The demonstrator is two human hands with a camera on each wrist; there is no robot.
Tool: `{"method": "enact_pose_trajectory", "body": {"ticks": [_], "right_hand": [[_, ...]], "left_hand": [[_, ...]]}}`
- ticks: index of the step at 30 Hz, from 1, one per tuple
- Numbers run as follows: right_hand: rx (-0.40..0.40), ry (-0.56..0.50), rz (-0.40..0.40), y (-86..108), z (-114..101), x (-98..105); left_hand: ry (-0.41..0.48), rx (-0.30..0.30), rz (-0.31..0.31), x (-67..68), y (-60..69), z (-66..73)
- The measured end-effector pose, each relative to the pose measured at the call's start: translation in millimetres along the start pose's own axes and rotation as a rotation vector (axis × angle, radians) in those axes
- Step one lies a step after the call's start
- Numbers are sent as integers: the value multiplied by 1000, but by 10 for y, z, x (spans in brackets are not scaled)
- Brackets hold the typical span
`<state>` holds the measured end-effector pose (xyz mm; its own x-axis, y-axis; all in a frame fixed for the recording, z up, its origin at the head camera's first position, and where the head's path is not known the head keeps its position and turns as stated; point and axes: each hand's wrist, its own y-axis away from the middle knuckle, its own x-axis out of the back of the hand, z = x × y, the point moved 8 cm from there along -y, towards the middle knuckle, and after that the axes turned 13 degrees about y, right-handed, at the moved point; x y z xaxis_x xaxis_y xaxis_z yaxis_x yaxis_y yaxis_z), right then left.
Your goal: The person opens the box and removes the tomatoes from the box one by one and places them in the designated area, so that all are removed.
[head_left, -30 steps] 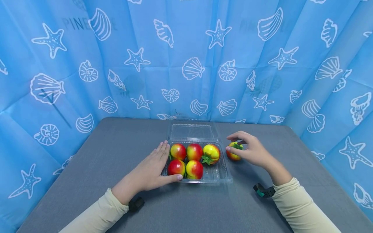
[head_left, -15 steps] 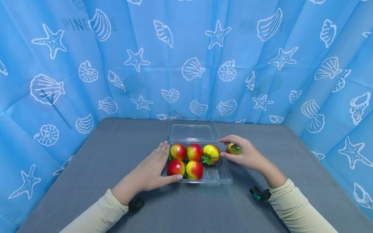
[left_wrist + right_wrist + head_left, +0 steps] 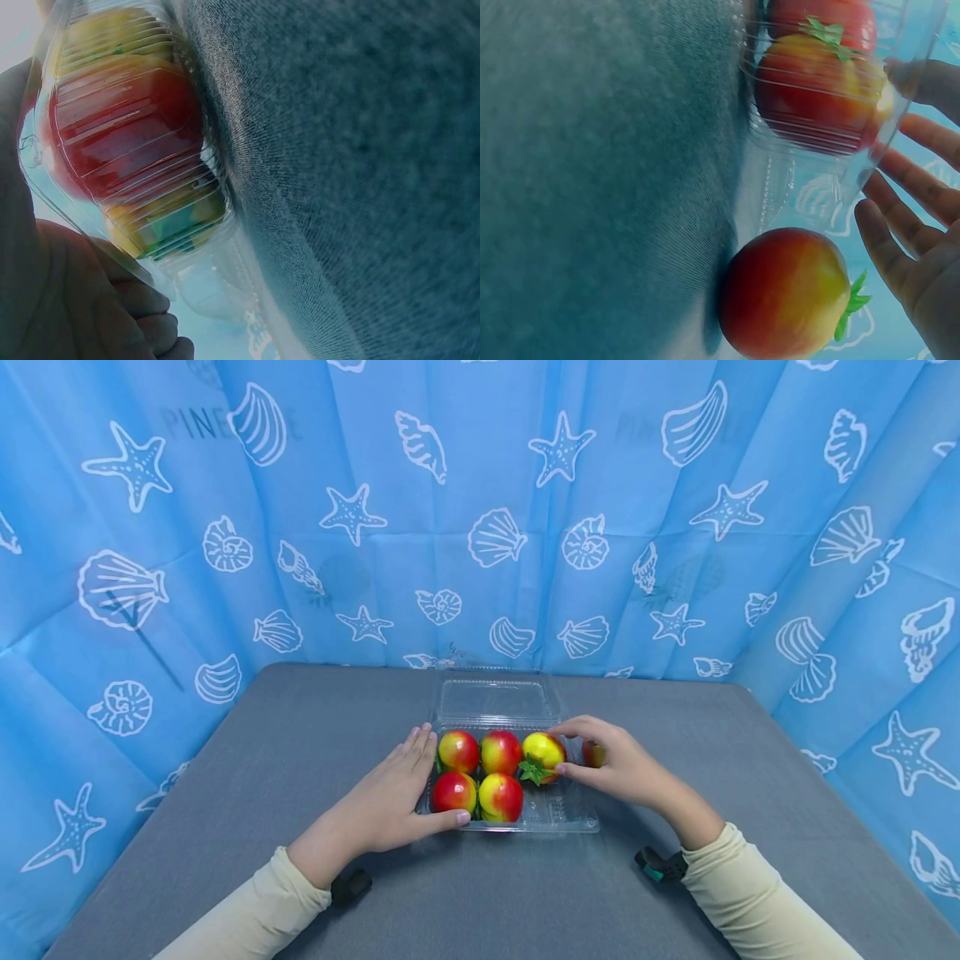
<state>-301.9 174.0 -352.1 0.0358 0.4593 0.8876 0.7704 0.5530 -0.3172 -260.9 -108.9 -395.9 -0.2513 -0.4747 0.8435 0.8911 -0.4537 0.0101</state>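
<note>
Several glossy red-and-yellow fruits with green leafy tops, persimmon-like, sit in a clear plastic box (image 3: 558, 817). My left hand (image 3: 382, 797) lies along the box's left side, fingers straight, its thumb resting on the front rim. My right hand (image 3: 618, 764) reaches over the right rim, thumb and index finger loosely bent on either side of the yellow-topped fruit (image 3: 543, 750) at the far right. Its thumb appears to touch that fruit; whether it grips cannot be made out. Another fruit (image 3: 784, 292) rests on the table beside the box, partly behind my right hand in the head view.
The box's transparent lid (image 3: 495, 697) lies folded back behind it. Grey cloth covers the table (image 3: 480, 893). A blue curtain (image 3: 465, 510) with white shell and starfish prints hangs at the back and both sides.
My right hand has moved left from the loose fruit to the yellow-topped fruit in the box. That loose fruit stays on the table. My left hand has not moved.
</note>
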Motion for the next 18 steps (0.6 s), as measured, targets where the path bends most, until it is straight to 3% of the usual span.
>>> {"method": "enact_pose_trajectory", "body": {"ticks": [18], "right_hand": [[-6,-13,-32,4,-4,-71]], "left_hand": [[-4,-11,2,1,-1,2]]}}
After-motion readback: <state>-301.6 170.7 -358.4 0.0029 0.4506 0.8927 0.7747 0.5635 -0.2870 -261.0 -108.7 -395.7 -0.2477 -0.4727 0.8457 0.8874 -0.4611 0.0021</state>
